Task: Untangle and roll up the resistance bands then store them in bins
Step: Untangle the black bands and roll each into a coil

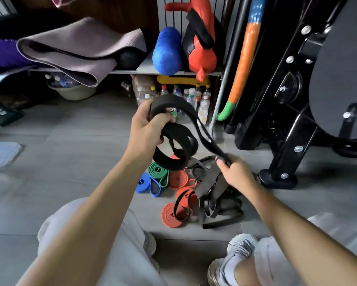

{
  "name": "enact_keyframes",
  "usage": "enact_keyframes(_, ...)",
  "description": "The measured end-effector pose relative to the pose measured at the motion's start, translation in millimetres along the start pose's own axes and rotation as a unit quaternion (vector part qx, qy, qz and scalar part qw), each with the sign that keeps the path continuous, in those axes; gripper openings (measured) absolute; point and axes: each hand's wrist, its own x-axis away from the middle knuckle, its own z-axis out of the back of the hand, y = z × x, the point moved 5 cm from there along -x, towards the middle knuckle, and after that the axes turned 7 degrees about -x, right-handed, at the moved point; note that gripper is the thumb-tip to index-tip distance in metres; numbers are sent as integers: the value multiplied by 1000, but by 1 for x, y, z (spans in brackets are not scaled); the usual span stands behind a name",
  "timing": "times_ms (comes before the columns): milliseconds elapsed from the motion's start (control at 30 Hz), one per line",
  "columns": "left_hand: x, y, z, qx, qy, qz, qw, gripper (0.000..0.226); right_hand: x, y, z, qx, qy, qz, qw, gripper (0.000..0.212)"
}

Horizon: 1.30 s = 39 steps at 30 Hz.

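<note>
Past your pale-trousered knees (80,234), your left hand (147,129) is gripping the coiled wide black rubber band (181,154), right hand (236,175) pinching its tail — coloured rolls (171,214) are lying finished on the floor (70,151) below, grey tangle (208,181) waiting.

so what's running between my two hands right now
In the head view, a loose stretch of the black band runs from the coil the left hand grips down to the right hand.
</note>
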Motion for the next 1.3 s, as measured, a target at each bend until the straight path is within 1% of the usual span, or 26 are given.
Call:
enact_keyframes(100,-3,-3,-4,-55,-8,-7,998,18,-13,-43,48,-23,77,80,994,17)
enact_keyframes(200,-6,-9,-2,-97,11,10,995,16,-16,-92,90,-53,131,144,979,17)
enact_keyframes(267,-9,-13,-2,-112,22,21,993,15,-9,-120,114,-98,159,186,965,17)
enact_keyframes(367,-12,-20,-2,-155,30,35,987,10,6,-146,136,-108,183,230,949,17)
enact_keyframes(467,-11,-27,-9,-217,-9,30,976,12,15,-162,153,-126,193,236,944,18)
enact_keyframes(533,-6,-30,-18,-249,-46,22,967,15,20,-178,165,-154,206,252,933,16)
enact_keyframes(633,2,-31,-32,-235,-99,4,967,29,27,-205,175,-168,237,274,917,12)
enact_keyframes(667,6,-30,-39,-237,-128,-8,963,36,28,-213,170,-169,230,272,919,11)
enact_keyframes(733,13,-30,-55,-229,-182,-27,956,50,30,-223,150,-160,188,259,934,12)
enact_keyframes(767,16,-29,-62,-211,-193,-30,958,56,31,-226,136,-154,161,252,942,13)
enact_keyframes(800,17,-29,-67,-181,-192,-30,964,56,33,-227,121,-152,135,248,947,15)
enact_keyframes(867,14,-30,-70,-145,-150,-28,978,42,38,-229,97,-140,98,252,953,16)
enact_keyframes(900,12,-30,-70,-149,-120,-27,981,32,38,-228,88,-133,79,259,953,15)
enact_keyframes(933,9,-31,-68,-157,-90,-20,983,21,37,-225,82,-144,46,264,953,14)
enact_keyframes(967,7,-32,-65,-155,-62,-8,986,11,34,-219,75,-180,-15,258,949,17)
enact_keyframes(1000,4,-32,-62,-142,-36,6,989,6,31,-209,68,-226,-97,243,938,31)
enact_keyframes(1033,1,-30,-58,-128,-12,12,992,12,27,-196,63,-264,-165,233,921,49)
enact_keyframes(1067,-1,-28,-56,-113,6,17,993,17,22,-180,61,-298,-203,214,908,61)
enact_keyframes(1100,-3,-25,-54,-96,14,25,995,20,15,-161,60,-331,-205,193,901,60)
enact_keyframes(1133,-3,-22,-52,-77,14,38,996,22,7,-140,58,-366,-172,158,901,47)
enact_keyframes(1167,-3,-21,-51,-52,11,52,997,21,-3,-115,55,-400,-118,108,903,33)
enact_keyframes(1200,-3,-20,-48,-23,13,70,997,19,-13,-90,50,-417,-65,54,905,25)
enact_keyframes(1233,-3,-21,-44,7,20,90,996,16,-21,-66,38,-403,-37,11,914,23)
enact_keyframes(1267,-3,-23,-38,39,29,117,992,12,-28,-46,23,-322,-48,-11,946,21)
enact_keyframes(1300,-4,-26,-32,66,37,141,987,11,-34,-28,5,-175,-84,-6,981,18)
